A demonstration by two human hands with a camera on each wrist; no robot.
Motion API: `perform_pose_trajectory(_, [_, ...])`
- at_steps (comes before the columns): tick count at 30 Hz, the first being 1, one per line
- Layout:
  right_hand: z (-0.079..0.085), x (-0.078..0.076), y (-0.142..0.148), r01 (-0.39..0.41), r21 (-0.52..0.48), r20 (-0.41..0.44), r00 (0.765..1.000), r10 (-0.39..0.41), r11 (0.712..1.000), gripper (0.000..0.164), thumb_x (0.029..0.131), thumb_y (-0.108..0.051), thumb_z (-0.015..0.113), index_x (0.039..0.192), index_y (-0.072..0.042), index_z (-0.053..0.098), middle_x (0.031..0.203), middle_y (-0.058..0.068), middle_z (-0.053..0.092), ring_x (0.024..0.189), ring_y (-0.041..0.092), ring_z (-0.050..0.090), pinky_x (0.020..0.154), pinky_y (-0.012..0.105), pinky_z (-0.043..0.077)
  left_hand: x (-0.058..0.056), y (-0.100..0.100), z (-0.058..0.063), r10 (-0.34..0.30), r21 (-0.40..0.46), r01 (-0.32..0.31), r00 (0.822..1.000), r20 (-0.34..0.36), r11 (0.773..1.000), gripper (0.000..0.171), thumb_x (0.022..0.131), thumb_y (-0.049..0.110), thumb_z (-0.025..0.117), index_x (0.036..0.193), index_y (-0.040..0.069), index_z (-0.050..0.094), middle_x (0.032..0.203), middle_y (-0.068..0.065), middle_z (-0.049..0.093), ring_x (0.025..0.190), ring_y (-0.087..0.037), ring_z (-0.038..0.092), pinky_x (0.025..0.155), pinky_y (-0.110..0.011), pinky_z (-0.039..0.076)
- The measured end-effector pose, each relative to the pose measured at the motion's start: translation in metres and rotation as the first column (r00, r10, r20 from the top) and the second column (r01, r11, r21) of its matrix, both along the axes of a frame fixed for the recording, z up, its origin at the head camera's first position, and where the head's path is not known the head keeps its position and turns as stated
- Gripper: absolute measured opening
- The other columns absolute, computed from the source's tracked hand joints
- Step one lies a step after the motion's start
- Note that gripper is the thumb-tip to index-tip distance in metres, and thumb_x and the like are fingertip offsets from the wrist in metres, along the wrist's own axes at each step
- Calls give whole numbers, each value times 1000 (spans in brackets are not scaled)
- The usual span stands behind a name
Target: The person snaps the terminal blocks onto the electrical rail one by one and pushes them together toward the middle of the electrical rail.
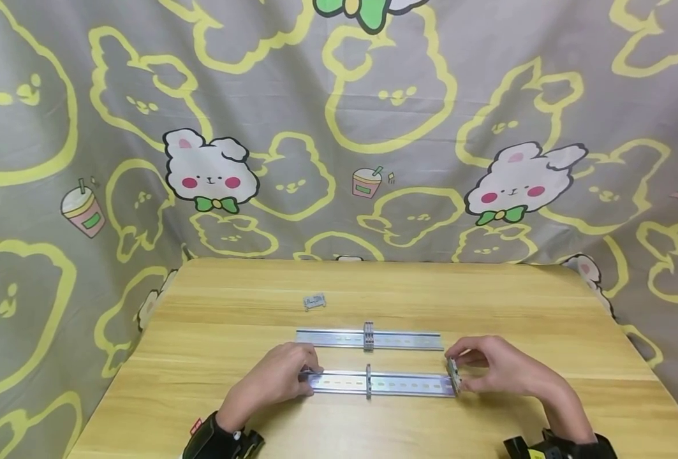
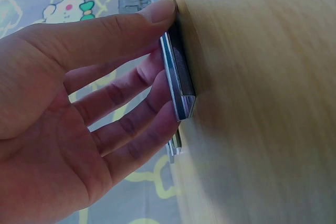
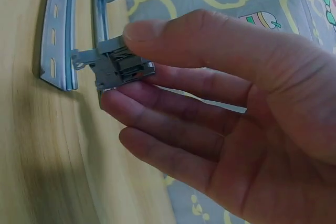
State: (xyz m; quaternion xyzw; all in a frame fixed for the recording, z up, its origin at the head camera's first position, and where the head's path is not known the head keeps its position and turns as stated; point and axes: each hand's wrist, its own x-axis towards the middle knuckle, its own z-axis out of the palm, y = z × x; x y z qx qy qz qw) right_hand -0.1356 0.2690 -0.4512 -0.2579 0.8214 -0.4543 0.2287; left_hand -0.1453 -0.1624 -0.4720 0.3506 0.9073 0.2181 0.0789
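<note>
Two slotted metal DIN rails lie roughly parallel on the table. My left hand (image 1: 281,375) grips the left end of the near rail (image 1: 410,385), its thumb on one long edge and fingers on the other in the left wrist view. A thin terminal block (image 1: 368,390) stands across that rail's middle. At the rail's right end my right hand (image 1: 505,366) pinches another grey terminal block (image 3: 113,69) between thumb and fingers. The right wrist view shows this block beside the near rail's end (image 3: 55,51), its hooked foot toward the rail.
The far rail (image 1: 327,338) carries several terminal blocks (image 1: 368,336) grouped at its middle. One loose grey terminal block (image 1: 314,301) lies flat on the wooden table (image 1: 229,299) behind the rails. A patterned grey curtain (image 1: 293,108) hangs around the table's back and sides.
</note>
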Motion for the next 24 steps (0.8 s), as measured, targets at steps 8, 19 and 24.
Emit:
perform_pose_trajectory(8, [-1, 0, -2, 2, 7, 50, 999, -3, 1000, 46, 83, -12, 85, 121, 6, 64, 123, 22, 66, 110, 31, 68, 95, 44, 55, 1, 1, 1, 9, -3, -9, 1000, 13, 1000, 27, 71, 12, 92, 95, 10, 81, 93, 5, 70, 77, -7, 61, 69, -23, 50])
perform_pose_trajectory(19, [-4, 2, -4, -4, 25, 81, 997, 2, 1000, 41, 81, -8, 86, 116, 1, 66, 120, 16, 66, 111, 34, 67, 96, 42, 55, 2, 2, 0, 12, -6, -12, 1000, 0, 1000, 27, 70, 11, 93, 94, 10, 81, 92, 5, 70, 74, -5, 58, 66, -22, 48])
perform_pose_trajectory(24, [-5, 2, -5, -13, 44, 58, 998, 11, 999, 40, 81, -10, 86, 114, -2, 65, 119, 13, 66, 111, 32, 68, 95, 43, 55, 1, 3, 0, 13, 3, -13, 1000, 0, 1000, 27, 70, 10, 93, 94, 9, 81, 91, 4, 71, 71, -4, 56, 63, -20, 45])
